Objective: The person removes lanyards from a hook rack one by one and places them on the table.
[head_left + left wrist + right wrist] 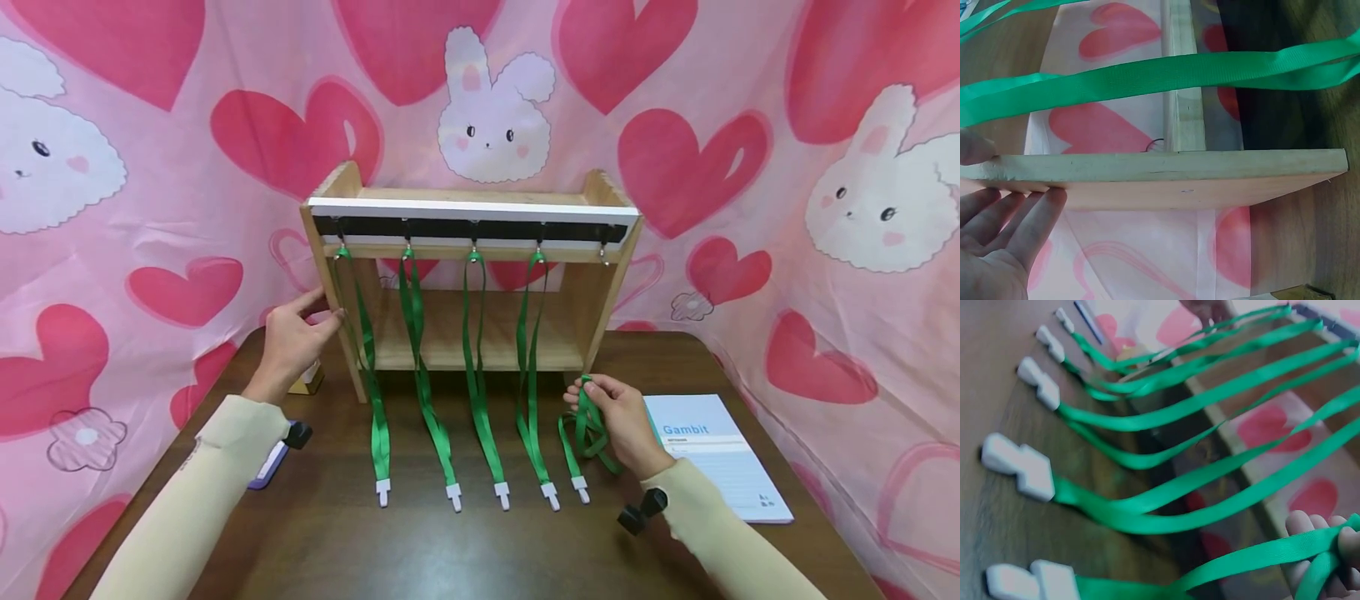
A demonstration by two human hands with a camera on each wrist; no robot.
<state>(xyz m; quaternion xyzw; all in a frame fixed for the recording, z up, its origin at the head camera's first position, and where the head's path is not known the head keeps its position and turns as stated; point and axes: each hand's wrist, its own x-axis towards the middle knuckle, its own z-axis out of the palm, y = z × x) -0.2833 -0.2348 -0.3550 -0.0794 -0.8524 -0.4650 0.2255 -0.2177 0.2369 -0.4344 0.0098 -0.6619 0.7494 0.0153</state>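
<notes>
The right hand (pixel 621 417) pinched a bunched green strap (pixel 567 447) below the rack's (pixel 564 325) bare end hook (pixel 604 250); loose folds could have snarled or caught the neighbouring straps (pixel 488 440). The left hand (pixel 292 340) gripped the rack's left side between thumb and fingers; a hard tug might have tipped it. The right hand hid part of its strap, and the right wrist view cut that hand off.

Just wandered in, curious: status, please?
Left hand grips rack. Right hand holds fifth lanyard. Four lanyards hung, rightmost hook bare. Nothing visibly in the way.
</notes>
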